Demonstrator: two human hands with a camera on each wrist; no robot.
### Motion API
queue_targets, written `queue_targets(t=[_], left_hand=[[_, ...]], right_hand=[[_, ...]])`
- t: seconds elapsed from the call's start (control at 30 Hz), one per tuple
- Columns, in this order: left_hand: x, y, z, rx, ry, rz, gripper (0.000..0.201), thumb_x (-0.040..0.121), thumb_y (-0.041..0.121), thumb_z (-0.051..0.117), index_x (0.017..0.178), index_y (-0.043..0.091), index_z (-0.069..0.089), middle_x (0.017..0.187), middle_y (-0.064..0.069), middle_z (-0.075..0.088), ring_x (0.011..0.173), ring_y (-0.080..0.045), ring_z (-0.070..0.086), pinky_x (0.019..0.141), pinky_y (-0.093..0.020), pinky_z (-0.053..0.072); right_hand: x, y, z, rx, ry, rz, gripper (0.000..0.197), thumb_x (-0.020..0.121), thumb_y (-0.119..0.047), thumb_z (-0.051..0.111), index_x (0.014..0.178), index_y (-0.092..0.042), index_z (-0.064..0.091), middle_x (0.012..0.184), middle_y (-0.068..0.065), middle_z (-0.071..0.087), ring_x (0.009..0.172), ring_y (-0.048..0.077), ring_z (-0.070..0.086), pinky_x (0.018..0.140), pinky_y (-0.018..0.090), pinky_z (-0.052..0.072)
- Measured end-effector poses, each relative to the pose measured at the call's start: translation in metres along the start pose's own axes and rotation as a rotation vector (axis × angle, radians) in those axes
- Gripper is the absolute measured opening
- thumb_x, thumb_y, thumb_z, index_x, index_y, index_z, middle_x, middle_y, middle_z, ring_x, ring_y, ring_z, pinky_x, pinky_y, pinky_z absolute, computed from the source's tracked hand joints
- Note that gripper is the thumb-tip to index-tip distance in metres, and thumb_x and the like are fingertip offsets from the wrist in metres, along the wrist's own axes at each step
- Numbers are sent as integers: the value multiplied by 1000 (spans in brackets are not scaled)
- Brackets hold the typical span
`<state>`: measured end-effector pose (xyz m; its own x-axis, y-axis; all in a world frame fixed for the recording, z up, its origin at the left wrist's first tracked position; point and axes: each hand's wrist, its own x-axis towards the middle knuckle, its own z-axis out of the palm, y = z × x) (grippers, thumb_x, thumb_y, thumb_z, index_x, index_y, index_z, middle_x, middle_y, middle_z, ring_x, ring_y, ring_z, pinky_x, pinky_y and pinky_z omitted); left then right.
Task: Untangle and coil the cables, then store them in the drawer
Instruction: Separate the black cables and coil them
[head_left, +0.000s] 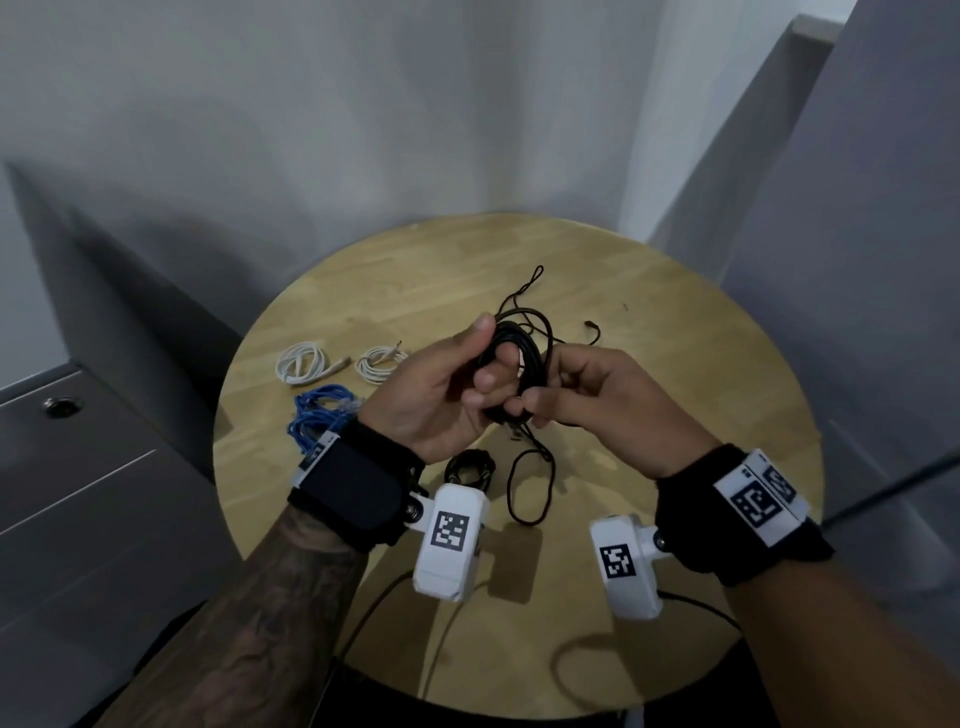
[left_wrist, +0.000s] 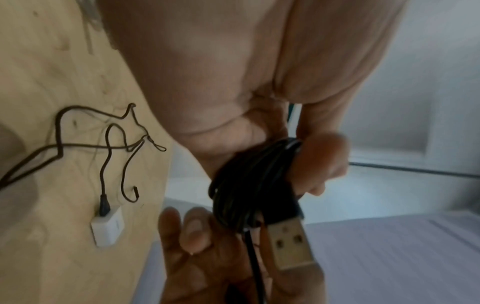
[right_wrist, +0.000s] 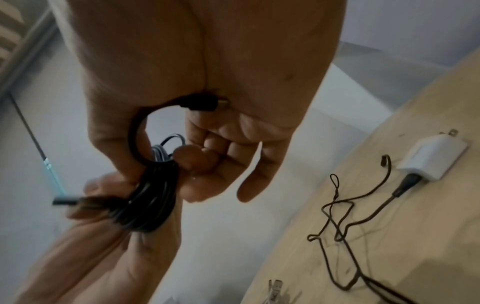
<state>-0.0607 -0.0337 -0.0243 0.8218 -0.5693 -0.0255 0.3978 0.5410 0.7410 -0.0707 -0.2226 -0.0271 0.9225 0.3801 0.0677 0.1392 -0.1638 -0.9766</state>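
Above the round wooden table (head_left: 675, 364) my left hand (head_left: 483, 358) grips a black cable coil (head_left: 519, 353), thumb on top and fingers through the loops. My right hand (head_left: 545, 395) pinches the same coil's lower edge. In the left wrist view the coil (left_wrist: 249, 185) is wrapped on my fingers and its USB plug (left_wrist: 291, 246) sticks out below. In the right wrist view a small black plug (right_wrist: 200, 105) on a loop of cable lies against my right palm, above the coil (right_wrist: 153, 195). A thin black cable (head_left: 530, 488) lies loose and tangled on the table under my hands.
Two white coils (head_left: 301, 364) (head_left: 379, 364), a blue coil (head_left: 322, 421) and a small black coil (head_left: 470, 467) lie on the table's left half. A white charger (right_wrist: 436, 156) is plugged onto the thin cable. A grey drawer cabinet (head_left: 78, 467) stands at the left.
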Motion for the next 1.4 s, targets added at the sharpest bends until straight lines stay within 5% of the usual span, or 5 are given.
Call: queue_targets(t=[0.23, 0.7, 0.83, 1.17, 1.4], left_hand=[[7, 2, -1, 369, 154, 128, 33, 90, 29, 48, 87, -1, 63, 62, -6, 60, 56, -21, 58, 60, -27, 51], [15, -1, -18, 192, 585, 362, 25, 102, 21, 46, 82, 8, 53, 67, 2, 53, 49, -2, 34, 46, -14, 27], [14, -1, -19, 142, 559, 319, 27, 102, 23, 46, 80, 9, 52, 59, 6, 52, 49, -3, 33, 47, -14, 27], [21, -22, -3, 6, 350, 59, 30, 103, 30, 40, 81, 10, 46, 51, 8, 42, 43, -2, 30, 42, -11, 29], [26, -16, -14, 44, 358, 46, 37, 103, 35, 41, 77, 11, 51, 55, 6, 32, 44, -3, 30, 45, -11, 29]], right_hand=[[6, 5, 0, 29, 93, 3, 23, 78, -9, 65, 100, -6, 71, 82, 15, 59, 73, 17, 54, 66, 21, 47], [4, 11, 0, -111, -55, 88, 17, 98, -18, 62, 103, -11, 76, 62, -2, 59, 57, 12, 54, 68, 26, 49], [8, 16, -3, -278, -150, 134, 16, 99, -13, 60, 102, -19, 75, 79, -6, 72, 77, 6, 66, 79, 18, 53], [27, 27, -6, 49, 503, 93, 10, 98, -8, 59, 102, 0, 63, 82, 1, 76, 66, 8, 67, 60, 18, 49], [32, 26, 4, 213, 477, 151, 4, 97, -9, 60, 96, -10, 64, 76, 0, 74, 61, 10, 61, 59, 21, 48]])
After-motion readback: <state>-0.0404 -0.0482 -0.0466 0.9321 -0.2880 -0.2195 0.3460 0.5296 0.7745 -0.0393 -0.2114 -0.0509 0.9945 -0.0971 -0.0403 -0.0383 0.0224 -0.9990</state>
